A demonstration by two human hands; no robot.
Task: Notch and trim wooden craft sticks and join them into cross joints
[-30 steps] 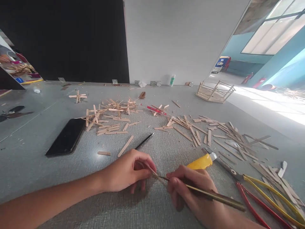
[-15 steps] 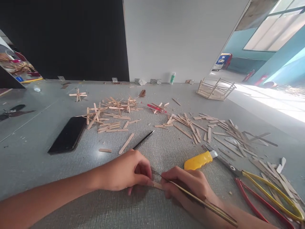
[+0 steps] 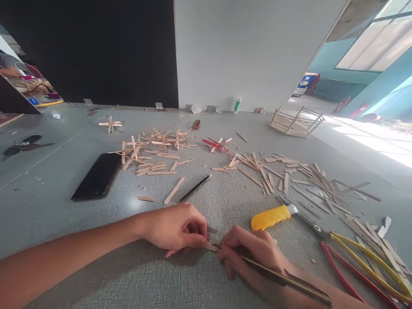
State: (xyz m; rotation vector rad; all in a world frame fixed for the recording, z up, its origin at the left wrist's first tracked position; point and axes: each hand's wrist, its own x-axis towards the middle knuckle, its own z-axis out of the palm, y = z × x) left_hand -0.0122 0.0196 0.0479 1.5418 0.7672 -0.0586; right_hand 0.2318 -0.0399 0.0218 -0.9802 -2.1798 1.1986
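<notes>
A short piece of wooden craft stick [image 3: 210,246] is pinched in my left hand [image 3: 177,229], between thumb and fingers, low over the textured mat. My right hand [image 3: 252,253] grips a slim, brass-coloured craft knife [image 3: 289,281] like a pen; its dark tip meets the stick's right end. The fingers partly cover both stick and knife. Just beyond my hands lies a black pen [image 3: 195,189], with a loose craft stick [image 3: 174,190] to its left. A yellow-handled cutter [image 3: 270,217] rests above my right hand.
Pliers with red and yellow handles [image 3: 363,253] lie at right near scattered sticks [image 3: 317,184]. A phone [image 3: 96,177] is at left, beside small stick assemblies [image 3: 131,150]. Farther back stand a glue stick [image 3: 237,105] and a wooden frame model [image 3: 296,122], before an upright panel [image 3: 241,56].
The view has shifted slightly, so the scene sits a little to the right. The knife has rolled in my right hand, showing its broader side, with its tip now at the stick.
</notes>
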